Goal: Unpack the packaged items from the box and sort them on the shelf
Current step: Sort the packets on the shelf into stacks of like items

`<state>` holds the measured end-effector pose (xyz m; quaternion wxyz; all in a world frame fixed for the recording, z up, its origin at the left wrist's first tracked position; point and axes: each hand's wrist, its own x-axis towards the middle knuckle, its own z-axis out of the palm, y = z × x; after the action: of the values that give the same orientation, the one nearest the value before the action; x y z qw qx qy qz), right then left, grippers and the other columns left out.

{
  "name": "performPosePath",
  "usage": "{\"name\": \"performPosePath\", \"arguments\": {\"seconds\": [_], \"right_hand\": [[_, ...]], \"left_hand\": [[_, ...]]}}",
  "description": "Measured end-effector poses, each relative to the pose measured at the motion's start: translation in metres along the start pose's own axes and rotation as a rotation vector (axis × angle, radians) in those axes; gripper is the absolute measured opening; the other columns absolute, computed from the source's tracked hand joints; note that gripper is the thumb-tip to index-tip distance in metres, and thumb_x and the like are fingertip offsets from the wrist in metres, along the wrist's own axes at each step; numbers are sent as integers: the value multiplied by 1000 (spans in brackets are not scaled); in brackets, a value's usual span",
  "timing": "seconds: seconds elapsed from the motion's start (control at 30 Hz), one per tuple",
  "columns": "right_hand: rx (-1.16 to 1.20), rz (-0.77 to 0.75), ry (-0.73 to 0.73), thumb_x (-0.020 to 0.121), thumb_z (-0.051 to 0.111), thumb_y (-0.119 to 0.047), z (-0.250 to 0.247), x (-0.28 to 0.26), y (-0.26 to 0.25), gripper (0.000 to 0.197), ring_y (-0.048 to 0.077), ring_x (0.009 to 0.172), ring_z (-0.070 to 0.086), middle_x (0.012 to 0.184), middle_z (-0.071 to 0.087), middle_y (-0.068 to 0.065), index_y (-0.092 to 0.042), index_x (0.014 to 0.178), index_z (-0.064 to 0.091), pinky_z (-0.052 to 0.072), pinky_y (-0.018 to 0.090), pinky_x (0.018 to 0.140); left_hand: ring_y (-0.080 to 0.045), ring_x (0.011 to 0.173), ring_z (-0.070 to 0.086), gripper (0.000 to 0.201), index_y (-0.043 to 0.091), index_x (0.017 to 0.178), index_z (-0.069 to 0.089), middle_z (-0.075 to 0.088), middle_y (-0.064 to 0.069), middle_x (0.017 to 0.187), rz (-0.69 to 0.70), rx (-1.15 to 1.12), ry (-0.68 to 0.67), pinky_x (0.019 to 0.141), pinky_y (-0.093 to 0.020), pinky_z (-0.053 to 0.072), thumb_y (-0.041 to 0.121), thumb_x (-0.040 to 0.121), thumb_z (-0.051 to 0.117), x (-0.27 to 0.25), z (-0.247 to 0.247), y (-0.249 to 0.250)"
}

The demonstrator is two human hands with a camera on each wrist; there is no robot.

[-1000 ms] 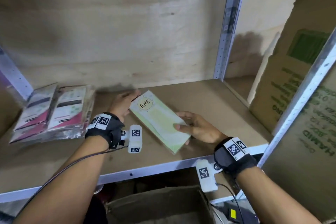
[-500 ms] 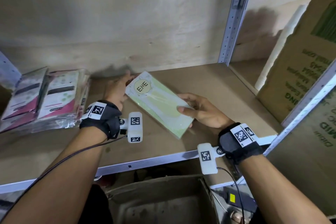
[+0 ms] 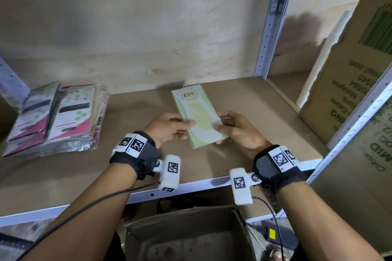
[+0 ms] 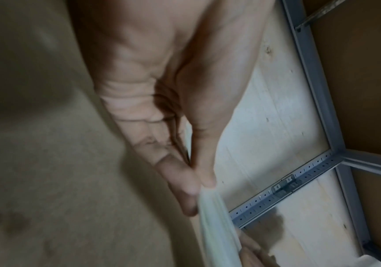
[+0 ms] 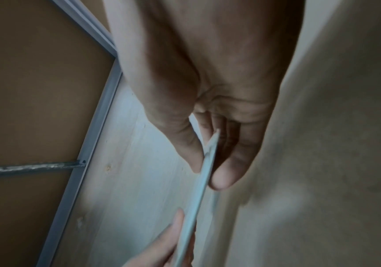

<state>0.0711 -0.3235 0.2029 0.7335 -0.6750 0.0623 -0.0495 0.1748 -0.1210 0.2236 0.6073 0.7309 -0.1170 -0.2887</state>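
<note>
A flat pale green packet (image 3: 199,116) marked "ENE" is held over the brown shelf board (image 3: 254,116), its label end toward the back wall. My left hand (image 3: 169,129) pinches its left edge, thumb on top and fingers beneath. My right hand (image 3: 237,131) pinches the right edge the same way. In the left wrist view the packet (image 4: 217,225) shows edge-on between thumb and fingers. From the right wrist, the thin packet (image 5: 203,177) runs between thumb and fingertips, and the other hand's fingers (image 5: 162,245) grip it lower down. An open cardboard box (image 3: 186,237) sits below the shelf.
A stack of pink and white plastic-wrapped packets (image 3: 57,121) lies at the shelf's left end. A grey metal upright (image 3: 271,21) rises behind on the right. A large printed carton (image 3: 347,91) stands at the far right. The shelf's metal front rail (image 3: 191,186) runs under my wrists.
The green packet has turned from a diagonal lie to pointing straight at the back wall. My left hand has shifted from its far corner to its left edge, and both hands pinch it.
</note>
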Motion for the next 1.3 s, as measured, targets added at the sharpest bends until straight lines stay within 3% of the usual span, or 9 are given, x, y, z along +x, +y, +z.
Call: {"name": "performPosePath", "arguments": {"seconds": [0.17,0.3,0.4,0.6,0.7,0.77,1.07,1.13,1.3], "right_hand": [[-269,60,165,85,76,-8,-5,7,-5,37,12,77,64,98,68,8,-6,120,63,46,13,55],[-612,179,131,83,78,-23,-12,12,-16,31,12,82,64,95,69,-1,-14,111,68,45,17,66],[-800,222,122,82,78,-31,-15,13,-24,27,11,92,64,99,71,-5,-20,107,72,45,19,75],[-596,229,94,85,76,-20,-13,11,-26,32,21,88,72,98,73,2,-10,114,67,60,36,86],[-439,241,74,88,72,-11,-12,9,-29,34,20,77,66,87,68,5,-6,120,62,57,37,84],[-382,246,70,91,68,-8,-15,7,-30,33,20,79,62,89,66,9,-4,122,59,57,37,83],[-277,235,191,93,66,-16,-50,12,-28,26,17,84,59,94,63,7,-11,119,64,52,28,75],[-283,224,232,92,67,-18,-62,16,-29,25,19,90,62,103,68,6,-14,117,65,51,29,78],[-324,195,307,89,70,-25,-92,21,-31,24,18,108,62,115,69,0,-24,112,68,48,38,103]], "left_hand": [[-14,69,74,19,-4,107,68,76,-12,85,-3,0,74,65,-22,61,3,90,70,1,-4,-3],[-27,73,75,24,-7,112,64,73,-26,92,-41,54,117,62,-26,62,8,94,67,1,2,-1],[-27,76,73,26,-6,108,64,68,-25,99,-72,80,179,62,-28,62,15,94,69,1,0,-1],[-25,79,73,27,-5,105,65,65,-19,100,-84,188,236,62,-28,62,17,91,71,5,4,-2],[-23,81,73,24,-4,106,67,68,-19,101,-81,185,212,66,-28,63,14,91,70,9,14,-1],[-23,84,72,22,-3,107,68,70,-20,102,-87,159,200,67,-28,63,13,92,69,13,18,0],[-21,81,68,7,4,95,62,68,-18,99,-118,-14,155,59,-23,62,11,96,63,54,52,20],[-21,82,67,10,2,102,62,68,-17,100,-107,-29,135,64,-24,62,10,97,61,66,66,25],[-24,97,66,20,-1,116,60,66,-15,103,-118,-18,102,87,-31,57,11,99,58,97,101,39]]}}
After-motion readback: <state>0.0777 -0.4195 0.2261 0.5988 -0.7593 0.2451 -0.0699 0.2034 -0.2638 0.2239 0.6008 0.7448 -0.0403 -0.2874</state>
